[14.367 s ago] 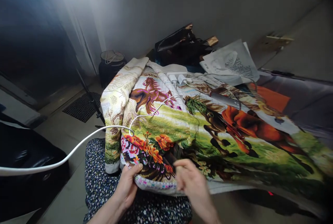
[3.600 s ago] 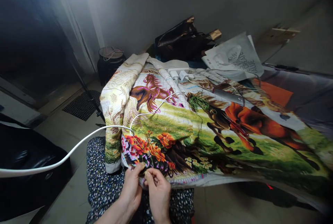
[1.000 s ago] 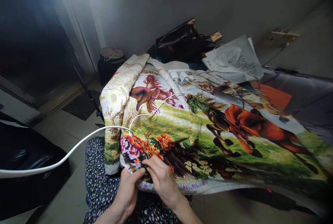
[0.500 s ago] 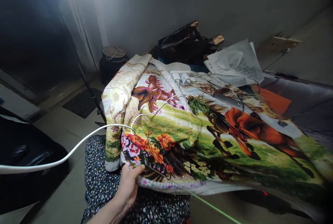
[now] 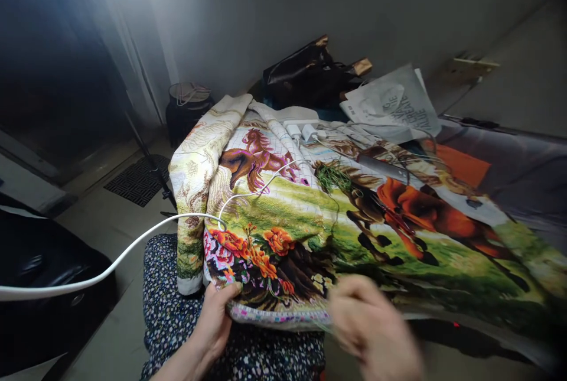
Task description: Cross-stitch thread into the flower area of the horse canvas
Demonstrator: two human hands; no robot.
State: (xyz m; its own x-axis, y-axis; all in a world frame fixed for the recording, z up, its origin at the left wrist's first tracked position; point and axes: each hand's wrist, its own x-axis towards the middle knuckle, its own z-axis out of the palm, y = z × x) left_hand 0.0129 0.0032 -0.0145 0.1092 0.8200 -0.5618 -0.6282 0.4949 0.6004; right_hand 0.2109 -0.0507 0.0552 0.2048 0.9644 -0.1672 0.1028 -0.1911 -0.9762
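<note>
A large cross-stitch cloth point(image 5: 283, 204) with horses and flowers lies spread before me, partly over my patterned clothing point(image 5: 163, 286). My left hand point(image 5: 216, 313) is closed on its near edge, the thumb on top and the fingers underneath. At the same edge, farther right, my right hand point(image 5: 363, 322) is curled and blurred by motion; what it pinches cannot be made out. A bundle of green thread point(image 5: 332, 177) rests on the cloth near a dark horse. A white cable point(image 5: 119, 260) loops across the left part of the cloth.
White charger plugs point(image 5: 301, 132) sit in a power strip behind the cloth. Beyond are a dark bag point(image 5: 305, 77) and a printed white bag point(image 5: 392, 106). A black seat point(image 5: 44, 286) is at left, beside a thin stand point(image 5: 153, 162) and a floor mat point(image 5: 135, 180).
My right hand has come into view at lower right, close to the cloth's near edge. The green strand stretched toward lower right no longer shows. My left hand keeps its hold; the view shifted slightly.
</note>
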